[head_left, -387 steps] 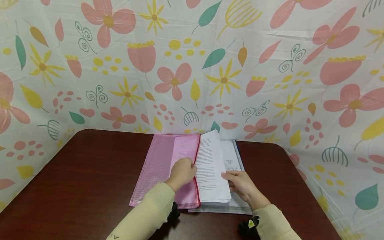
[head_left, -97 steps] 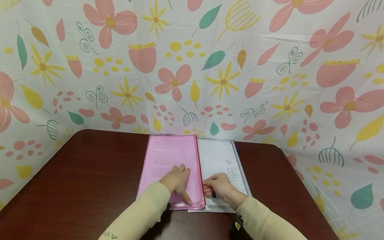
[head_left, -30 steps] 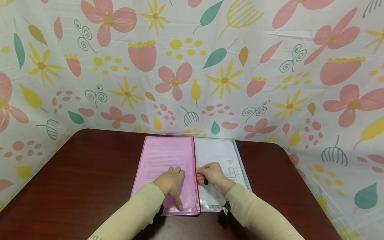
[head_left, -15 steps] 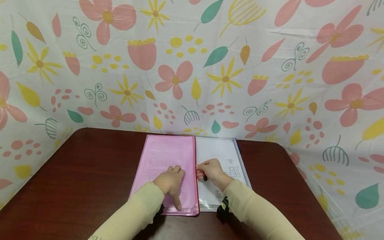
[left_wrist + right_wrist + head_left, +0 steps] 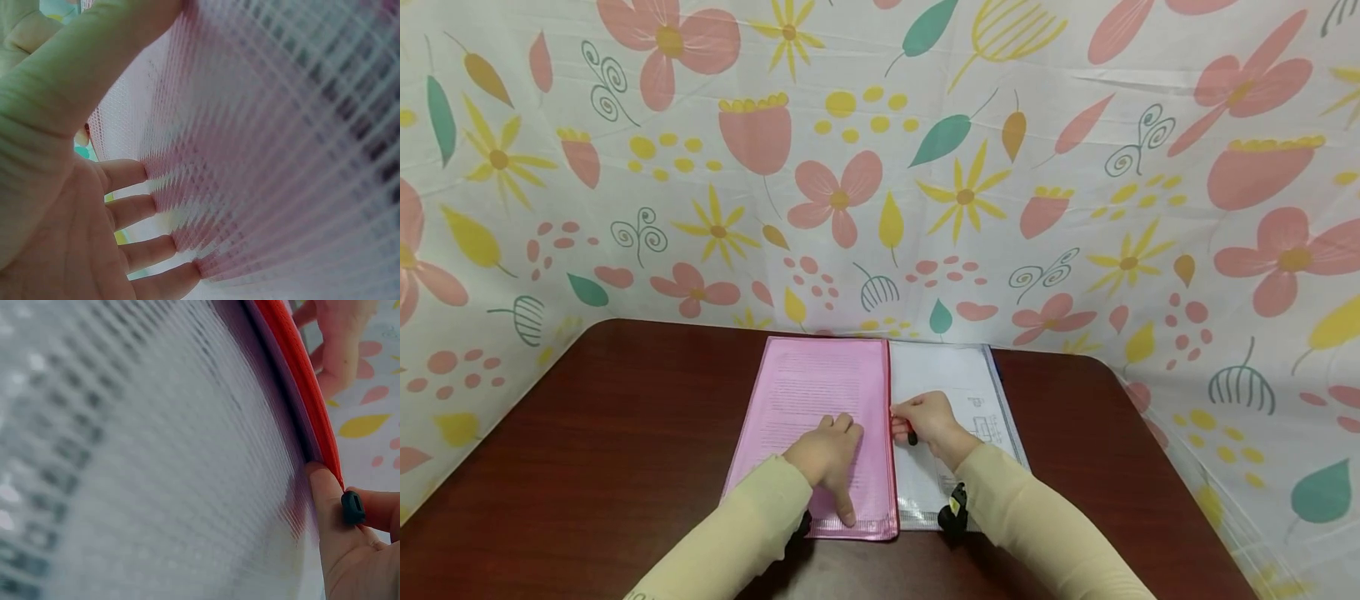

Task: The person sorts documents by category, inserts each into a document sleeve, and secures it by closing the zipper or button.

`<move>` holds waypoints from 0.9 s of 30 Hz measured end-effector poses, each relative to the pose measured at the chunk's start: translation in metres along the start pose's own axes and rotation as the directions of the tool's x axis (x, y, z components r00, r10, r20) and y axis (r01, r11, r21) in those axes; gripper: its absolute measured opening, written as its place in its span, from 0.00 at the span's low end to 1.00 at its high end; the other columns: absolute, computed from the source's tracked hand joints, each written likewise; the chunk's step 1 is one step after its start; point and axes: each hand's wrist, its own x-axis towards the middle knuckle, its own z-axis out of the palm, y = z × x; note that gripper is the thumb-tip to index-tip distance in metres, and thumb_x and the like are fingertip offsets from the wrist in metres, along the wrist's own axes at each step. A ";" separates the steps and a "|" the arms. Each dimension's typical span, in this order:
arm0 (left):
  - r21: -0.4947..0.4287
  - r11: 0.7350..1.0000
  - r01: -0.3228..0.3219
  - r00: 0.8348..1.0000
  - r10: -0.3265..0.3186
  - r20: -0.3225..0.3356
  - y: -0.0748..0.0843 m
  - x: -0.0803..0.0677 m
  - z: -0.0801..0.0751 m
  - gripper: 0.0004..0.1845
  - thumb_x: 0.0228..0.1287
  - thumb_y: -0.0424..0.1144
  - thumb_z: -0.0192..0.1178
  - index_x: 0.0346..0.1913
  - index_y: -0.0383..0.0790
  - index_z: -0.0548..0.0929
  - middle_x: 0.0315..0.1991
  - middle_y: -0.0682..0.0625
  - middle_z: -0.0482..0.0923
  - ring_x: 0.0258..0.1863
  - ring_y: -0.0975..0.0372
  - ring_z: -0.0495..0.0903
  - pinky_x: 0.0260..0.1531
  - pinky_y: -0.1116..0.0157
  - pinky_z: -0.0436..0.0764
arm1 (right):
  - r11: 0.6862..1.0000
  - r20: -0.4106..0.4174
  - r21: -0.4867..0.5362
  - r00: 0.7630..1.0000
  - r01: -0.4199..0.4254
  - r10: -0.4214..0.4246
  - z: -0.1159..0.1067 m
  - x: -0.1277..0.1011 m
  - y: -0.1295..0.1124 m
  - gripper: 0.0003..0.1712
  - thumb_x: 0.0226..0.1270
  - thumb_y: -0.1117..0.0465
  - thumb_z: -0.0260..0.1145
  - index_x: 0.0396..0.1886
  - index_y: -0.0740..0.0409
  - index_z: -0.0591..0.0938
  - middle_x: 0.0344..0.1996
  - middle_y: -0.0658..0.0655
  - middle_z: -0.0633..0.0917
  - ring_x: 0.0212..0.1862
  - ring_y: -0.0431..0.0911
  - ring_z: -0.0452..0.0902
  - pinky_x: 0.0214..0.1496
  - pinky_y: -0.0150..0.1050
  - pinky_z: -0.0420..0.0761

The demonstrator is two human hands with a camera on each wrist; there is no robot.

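Note:
A pink mesh zip folder [image 5: 812, 367], with printed sheets showing through it, lies in front of me on the table. My left hand [image 5: 829, 457] rests on it with fingers spread; in the left wrist view its fingertips touch the mesh surface. Along the folder's right edge runs a red zipper [image 5: 294, 369]. My right hand [image 5: 929, 421] pinches the zipper's pull [image 5: 353, 507], whose black tip [image 5: 912, 437] sticks out below the fingers. That hand is over a white mesh folder [image 5: 932, 371] with papers inside, which the pink folder partly overlaps.
The dark red-brown table [image 5: 625, 433] extends on both sides of the folders. Behind it hangs a white cloth [image 5: 880, 275] printed with flowers and leaves. A dark blue edge [image 5: 997, 365] shows at the white folder's right side.
Earlier, both hands had white sheets half inside the pink folder; these are now inside. Since then my right hand has moved up along the zipper, away from me. The left hand stays pressed down.

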 end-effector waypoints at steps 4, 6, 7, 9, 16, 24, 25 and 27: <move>-0.013 1.000 0.000 1.000 0.000 0.000 0.001 -0.002 -0.001 0.65 0.08 0.61 0.80 0.62 0.38 0.68 0.59 0.45 0.67 0.55 0.52 0.67 0.54 0.56 0.77 | 1.000 0.004 0.014 1.000 -0.010 0.010 0.000 0.003 -0.002 0.12 0.62 0.68 0.63 0.40 0.77 0.80 0.18 0.57 0.84 0.19 0.41 0.80 0.27 0.35 0.84; -0.015 1.000 0.002 1.000 -0.002 0.000 0.001 -0.002 -0.001 0.64 0.08 0.61 0.81 0.61 0.38 0.68 0.59 0.45 0.67 0.55 0.53 0.67 0.53 0.56 0.77 | 1.000 0.008 0.017 1.000 -0.014 0.014 0.000 0.005 -0.002 0.13 0.62 0.69 0.63 0.41 0.77 0.80 0.17 0.57 0.83 0.19 0.41 0.80 0.27 0.35 0.84; -0.015 1.000 0.003 1.000 -0.003 -0.001 0.002 -0.003 -0.002 0.64 0.08 0.61 0.81 0.61 0.38 0.68 0.59 0.45 0.67 0.55 0.53 0.67 0.53 0.56 0.77 | 1.000 0.010 0.020 1.000 -0.018 0.018 0.000 0.006 -0.003 0.13 0.62 0.69 0.63 0.41 0.77 0.80 0.17 0.57 0.83 0.19 0.41 0.80 0.27 0.35 0.84; -0.010 1.000 0.005 1.000 -0.005 -0.002 0.002 -0.003 -0.002 0.65 0.08 0.61 0.81 0.61 0.38 0.68 0.59 0.45 0.67 0.55 0.53 0.67 0.53 0.57 0.77 | 0.999 0.015 0.024 1.000 -0.023 0.023 0.000 0.007 -0.003 0.13 0.62 0.69 0.63 0.41 0.78 0.80 0.17 0.57 0.83 0.19 0.41 0.80 0.27 0.36 0.84; -0.003 1.000 0.002 1.000 -0.002 0.005 0.002 -0.002 -0.002 0.66 0.08 0.62 0.80 0.63 0.37 0.67 0.60 0.45 0.66 0.56 0.52 0.67 0.54 0.56 0.77 | 0.999 0.005 0.023 0.999 -0.035 0.035 -0.001 0.014 -0.005 0.12 0.62 0.68 0.63 0.40 0.76 0.80 0.18 0.56 0.83 0.19 0.41 0.80 0.27 0.35 0.83; -0.001 1.000 -0.002 1.000 0.002 0.000 0.001 -0.002 -0.001 0.66 0.08 0.61 0.80 0.63 0.37 0.67 0.59 0.45 0.67 0.56 0.53 0.67 0.54 0.57 0.76 | 0.996 0.076 0.076 0.996 -0.055 0.049 -0.005 0.020 -0.008 0.14 0.61 0.73 0.61 0.44 0.80 0.78 0.17 0.57 0.83 0.20 0.42 0.81 0.28 0.35 0.84; -0.003 1.000 0.000 1.000 0.000 0.000 0.001 -0.002 -0.001 0.65 0.08 0.61 0.81 0.62 0.37 0.67 0.59 0.46 0.67 0.55 0.53 0.67 0.54 0.57 0.76 | 0.996 0.093 0.073 0.995 -0.055 0.048 -0.006 0.021 -0.009 0.14 0.61 0.73 0.61 0.44 0.80 0.77 0.17 0.57 0.83 0.21 0.42 0.81 0.29 0.35 0.84; -0.003 1.000 0.002 1.000 -0.002 0.000 0.001 -0.002 -0.002 0.65 0.08 0.61 0.81 0.62 0.37 0.67 0.59 0.45 0.67 0.55 0.53 0.67 0.54 0.56 0.76 | 0.997 0.123 0.055 0.991 -0.053 0.046 -0.009 0.021 -0.009 0.14 0.60 0.73 0.61 0.45 0.80 0.77 0.19 0.57 0.84 0.22 0.42 0.81 0.30 0.36 0.84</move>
